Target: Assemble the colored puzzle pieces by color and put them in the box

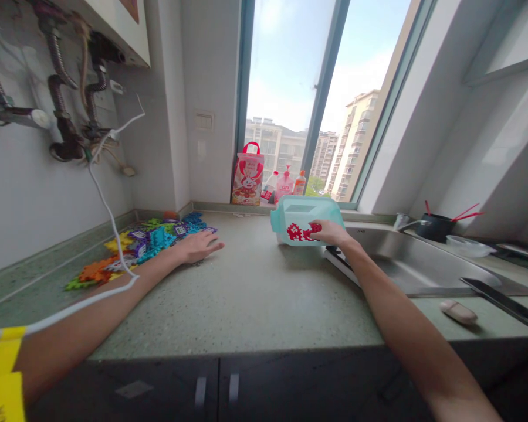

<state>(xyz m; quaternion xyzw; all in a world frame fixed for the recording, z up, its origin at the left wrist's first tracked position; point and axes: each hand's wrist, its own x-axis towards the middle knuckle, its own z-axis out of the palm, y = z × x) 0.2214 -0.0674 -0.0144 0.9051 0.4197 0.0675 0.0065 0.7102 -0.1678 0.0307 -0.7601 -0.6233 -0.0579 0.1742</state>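
Note:
A spread of colourful plastic building pieces (136,246) lies on the green countertop (250,293) at the left. My left hand (199,246) rests flat on the counter at the right edge of that pile, fingers stretched out. A pale teal plastic tub (303,214) lies on its side near the sink. My right hand (330,232) is at the tub's mouth, fingers closed on red plastic pieces (298,232) that show against the tub.
A steel sink (405,264) with a tap lies right of the tub. A red printed bag (247,180) and bottles (285,184) stand on the window ledge. A white cable (110,217) hangs across the pile. A pale soap-like object (458,311) sits by the sink.

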